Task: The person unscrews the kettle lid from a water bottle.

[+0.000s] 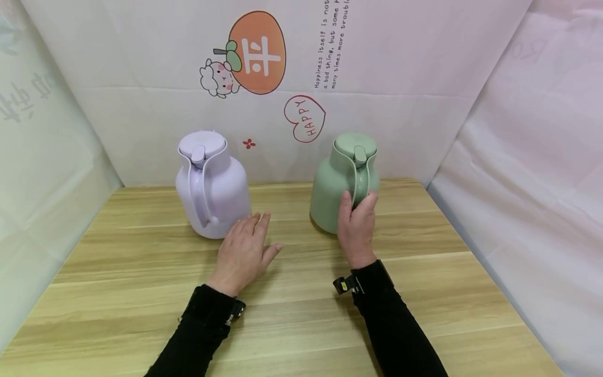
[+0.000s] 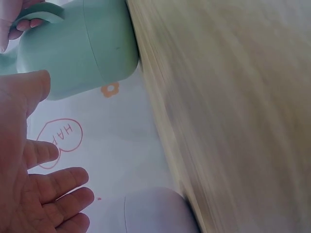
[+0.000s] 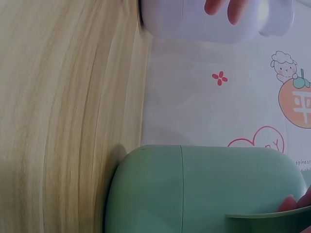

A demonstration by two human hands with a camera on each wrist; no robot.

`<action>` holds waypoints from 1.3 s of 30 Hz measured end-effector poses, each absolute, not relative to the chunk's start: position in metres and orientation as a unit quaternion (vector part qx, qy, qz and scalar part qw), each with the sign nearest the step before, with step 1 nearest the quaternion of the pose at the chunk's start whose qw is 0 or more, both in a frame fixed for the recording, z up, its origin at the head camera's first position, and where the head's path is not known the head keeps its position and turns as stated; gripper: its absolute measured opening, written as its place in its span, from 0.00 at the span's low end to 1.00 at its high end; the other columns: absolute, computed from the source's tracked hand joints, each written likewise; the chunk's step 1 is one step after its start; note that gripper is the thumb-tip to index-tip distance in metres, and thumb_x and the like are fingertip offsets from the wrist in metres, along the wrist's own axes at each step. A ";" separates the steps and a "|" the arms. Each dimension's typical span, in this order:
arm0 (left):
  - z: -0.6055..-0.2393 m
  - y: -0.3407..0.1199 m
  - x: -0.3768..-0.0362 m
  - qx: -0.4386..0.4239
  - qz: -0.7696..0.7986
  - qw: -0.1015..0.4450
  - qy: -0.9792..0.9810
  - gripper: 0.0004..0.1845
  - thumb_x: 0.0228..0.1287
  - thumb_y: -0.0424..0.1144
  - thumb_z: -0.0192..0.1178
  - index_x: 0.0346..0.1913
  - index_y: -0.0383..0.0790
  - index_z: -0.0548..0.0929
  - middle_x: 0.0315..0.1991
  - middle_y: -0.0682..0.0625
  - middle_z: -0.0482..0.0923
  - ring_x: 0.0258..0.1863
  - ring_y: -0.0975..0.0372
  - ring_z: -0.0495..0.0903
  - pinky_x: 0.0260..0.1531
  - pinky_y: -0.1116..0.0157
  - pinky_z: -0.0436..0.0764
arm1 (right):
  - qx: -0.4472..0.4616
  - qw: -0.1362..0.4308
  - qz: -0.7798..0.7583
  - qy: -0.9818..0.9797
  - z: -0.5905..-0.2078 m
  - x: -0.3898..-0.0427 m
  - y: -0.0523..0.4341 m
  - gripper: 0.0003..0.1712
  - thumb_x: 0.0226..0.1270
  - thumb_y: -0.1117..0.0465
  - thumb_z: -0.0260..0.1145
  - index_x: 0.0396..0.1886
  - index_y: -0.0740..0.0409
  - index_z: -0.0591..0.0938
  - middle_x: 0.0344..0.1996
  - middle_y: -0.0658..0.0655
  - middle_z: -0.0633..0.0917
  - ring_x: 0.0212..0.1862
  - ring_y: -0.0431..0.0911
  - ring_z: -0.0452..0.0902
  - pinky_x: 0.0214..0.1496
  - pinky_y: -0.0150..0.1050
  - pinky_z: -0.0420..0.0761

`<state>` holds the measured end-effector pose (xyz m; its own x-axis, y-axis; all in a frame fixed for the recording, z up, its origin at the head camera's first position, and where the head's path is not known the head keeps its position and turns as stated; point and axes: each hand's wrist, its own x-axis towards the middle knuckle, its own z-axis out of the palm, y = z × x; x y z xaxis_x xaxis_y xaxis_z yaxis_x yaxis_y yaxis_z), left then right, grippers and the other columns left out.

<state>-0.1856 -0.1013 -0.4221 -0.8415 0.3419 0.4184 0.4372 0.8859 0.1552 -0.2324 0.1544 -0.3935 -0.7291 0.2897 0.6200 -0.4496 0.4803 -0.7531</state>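
Observation:
A green thermos jug (image 1: 325, 193) stands upright at the back right of the table, its handle facing the person. Fingers of the right hand (image 1: 357, 230) curl round that handle, as the left wrist view also shows. To the left a lavender thermos jug (image 1: 226, 180) stands upright, with its lid on and handle turned towards the person. The left hand (image 1: 242, 254) is held in front of its lower right side, fingers straight and spread, holding nothing. Whether its fingertips touch the lavender jug I cannot tell.
Both jugs stand on a wooden table (image 1: 292, 314) near its back edge. A pale printed cloth (image 1: 400, 63) hangs behind, with a fruit drawing (image 1: 259, 78) and a heart (image 1: 305, 119). White cloth walls (image 1: 532, 173) close in both sides.

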 end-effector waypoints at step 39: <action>-0.370 -0.020 -0.245 -0.159 -0.472 0.054 -0.865 0.48 0.78 0.67 0.45 0.85 0.44 0.41 0.85 0.43 0.49 0.79 0.49 0.62 0.78 0.49 0.61 | 0.047 0.366 0.490 -0.790 -0.393 -0.222 0.146 0.27 0.84 0.47 0.53 0.60 0.69 0.65 0.49 0.72 0.81 0.50 0.62 0.82 0.49 0.58 0.82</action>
